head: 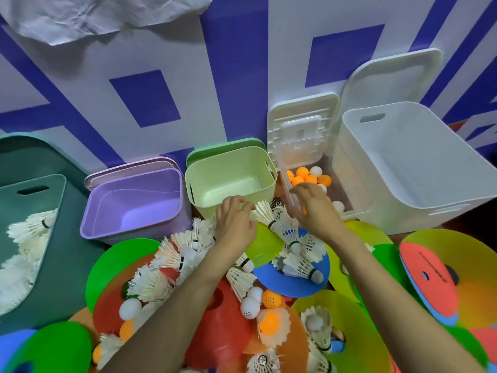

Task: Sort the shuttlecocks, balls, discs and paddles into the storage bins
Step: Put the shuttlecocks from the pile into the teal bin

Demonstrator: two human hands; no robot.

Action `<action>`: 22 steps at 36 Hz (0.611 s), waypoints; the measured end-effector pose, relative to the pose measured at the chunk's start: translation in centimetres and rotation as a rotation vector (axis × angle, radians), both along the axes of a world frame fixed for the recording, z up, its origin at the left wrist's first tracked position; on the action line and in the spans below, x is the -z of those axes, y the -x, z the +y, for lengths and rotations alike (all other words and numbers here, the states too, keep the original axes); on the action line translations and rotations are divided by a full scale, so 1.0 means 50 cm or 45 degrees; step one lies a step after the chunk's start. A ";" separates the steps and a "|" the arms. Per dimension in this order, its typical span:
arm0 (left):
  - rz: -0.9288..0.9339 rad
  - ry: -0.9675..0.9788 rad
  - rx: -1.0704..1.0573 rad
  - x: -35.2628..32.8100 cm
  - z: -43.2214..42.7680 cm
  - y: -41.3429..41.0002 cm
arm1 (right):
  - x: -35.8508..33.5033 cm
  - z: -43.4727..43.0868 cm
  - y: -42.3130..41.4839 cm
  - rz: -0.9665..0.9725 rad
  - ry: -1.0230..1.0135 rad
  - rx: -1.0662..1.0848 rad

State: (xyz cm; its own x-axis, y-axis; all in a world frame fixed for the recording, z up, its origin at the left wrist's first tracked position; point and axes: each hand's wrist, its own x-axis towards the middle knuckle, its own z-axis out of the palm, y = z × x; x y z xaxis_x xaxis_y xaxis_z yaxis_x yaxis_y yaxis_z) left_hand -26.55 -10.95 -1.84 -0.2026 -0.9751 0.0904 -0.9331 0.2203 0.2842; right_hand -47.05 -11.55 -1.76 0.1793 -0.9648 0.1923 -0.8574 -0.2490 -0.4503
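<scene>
Discs (pixel 223 332) nearest; left hand (pixel 236 222) curls fingertips on a shuttlecock (pixel 265 212) (grip unclear), right hand (pixel 314 208) relaxed, looks empty, over ball bin (pixel 349 189). Next, prob: shuttlecock to teal bin (pixel 16 203).

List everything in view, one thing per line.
Dark green bin: one, far left, shuttlecocks inside.
Purple bin: one, left of centre.
Light green bin: one, centre.
Clear box: one, right of centre, white lid raised, holds balls.
White bin: one, right.
Shuttlecocks: many, white, heaped on the discs.
Balls: many, orange and white, in the clear box and the heap.
Discs: many, green, red, orange, blue, yellow, foreground.
Paddle: one, red, right.
Left hand: at a shuttlecock's feathers.
Right hand: over the clear box's edge.
</scene>
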 end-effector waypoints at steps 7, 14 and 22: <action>-0.095 -0.142 -0.021 0.011 0.013 -0.050 | 0.045 0.014 -0.095 0.724 -0.243 -0.183; -0.071 -0.169 -0.057 -0.006 0.010 -0.071 | 0.030 0.022 -0.116 0.852 -0.332 -0.105; 0.163 0.246 -0.092 -0.052 0.058 -0.128 | -0.060 0.027 -0.170 0.742 -0.157 -0.213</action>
State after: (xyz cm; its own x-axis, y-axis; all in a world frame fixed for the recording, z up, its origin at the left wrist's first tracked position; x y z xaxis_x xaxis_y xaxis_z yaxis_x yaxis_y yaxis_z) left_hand -20.15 -8.05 0.75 -0.1079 -0.9486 0.2974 -0.9074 0.2162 0.3605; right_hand -38.55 -10.19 1.22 0.3723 -0.9233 -0.0940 -0.9248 -0.3776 0.0463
